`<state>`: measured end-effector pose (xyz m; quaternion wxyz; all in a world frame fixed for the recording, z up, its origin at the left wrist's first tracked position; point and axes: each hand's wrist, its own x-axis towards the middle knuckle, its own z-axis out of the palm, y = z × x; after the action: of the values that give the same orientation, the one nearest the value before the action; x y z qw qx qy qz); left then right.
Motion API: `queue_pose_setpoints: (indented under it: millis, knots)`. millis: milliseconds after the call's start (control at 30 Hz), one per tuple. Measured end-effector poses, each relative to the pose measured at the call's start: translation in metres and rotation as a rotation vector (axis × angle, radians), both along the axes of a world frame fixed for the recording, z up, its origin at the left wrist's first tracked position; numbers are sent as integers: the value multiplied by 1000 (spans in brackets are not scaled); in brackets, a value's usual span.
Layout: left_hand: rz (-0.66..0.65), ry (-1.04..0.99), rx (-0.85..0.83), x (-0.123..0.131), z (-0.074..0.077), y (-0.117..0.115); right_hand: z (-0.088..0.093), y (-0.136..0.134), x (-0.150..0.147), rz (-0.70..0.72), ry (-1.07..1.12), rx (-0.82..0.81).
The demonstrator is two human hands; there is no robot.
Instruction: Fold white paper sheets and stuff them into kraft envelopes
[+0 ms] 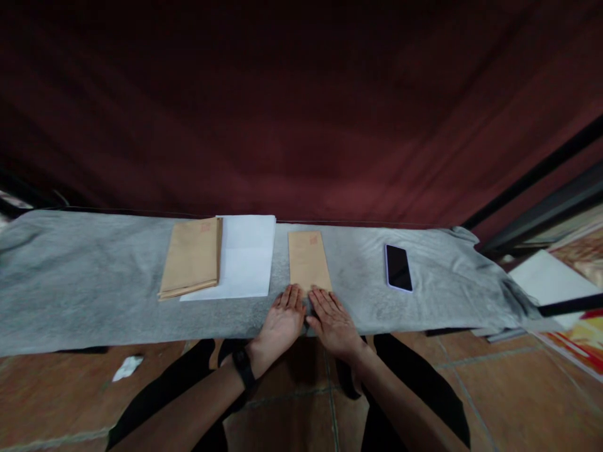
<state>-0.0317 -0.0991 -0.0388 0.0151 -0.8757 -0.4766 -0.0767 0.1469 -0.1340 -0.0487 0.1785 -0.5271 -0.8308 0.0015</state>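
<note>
A single brown envelope [308,259] lies lengthwise on the grey cloth [94,276] that covers the table. Both hands rest flat at its near end. My left hand [281,320] has its fingers stretched out, the tips just left of the envelope's near edge. My right hand [332,319] lies open with its fingertips on the envelope's near right corner. A dark watch sits on my left wrist. Neither hand holds anything.
A stack of brown envelopes [192,265] lies to the left, partly on white sheets of paper [247,263]. A dark phone [398,267] lies to the right. A dark red curtain hangs behind the table. A scrap of paper [127,368] lies on the tiled floor.
</note>
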Motion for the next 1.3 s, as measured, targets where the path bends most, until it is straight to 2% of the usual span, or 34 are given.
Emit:
queue_pose_setpoints:
  millis: [133, 233, 333, 467, 533, 767, 833, 967, 1033, 1100, 1200, 1300]
  knots:
    - [20, -82, -28, -4, 1, 0, -4, 3, 9, -86, -5, -12]
    - [42, -239, -76, -8, 1, 4, -7, 4, 14, -104, -13, -18]
    - [92, -511, -184, -10, -1, 12, -7, 4, 11, -111, -19, -26]
    - [237, -965, -377, -8, -2, 26, -3, 5, 2, -139, -26, -27]
    - [309, -1129, -460, -5, -2, 32, -1, 8, -3, -167, -30, -25]
    - [422, -1308, -652, 5, 2, 45, 4, 12, -18, -254, -48, -8]
    - [404, -1382, -713, 8, 9, 44, 6, 12, -20, -265, -47, 13]
    - [234, -1537, -864, 13, 31, 35, 19, 18, -17, -283, 18, -11]
    - [168, -1543, -918, 15, 40, 31, 28, 26, -10, -289, 130, -60]
    - [131, -1567, -959, 16, 45, 29, 36, 36, -1, -316, 354, -97]
    - [195, -1593, -952, 19, 42, 30, 42, 49, 6, -395, 887, -175]
    - [267, -1546, -960, 23, 35, 32, 41, 53, 0, -382, 1441, -361]
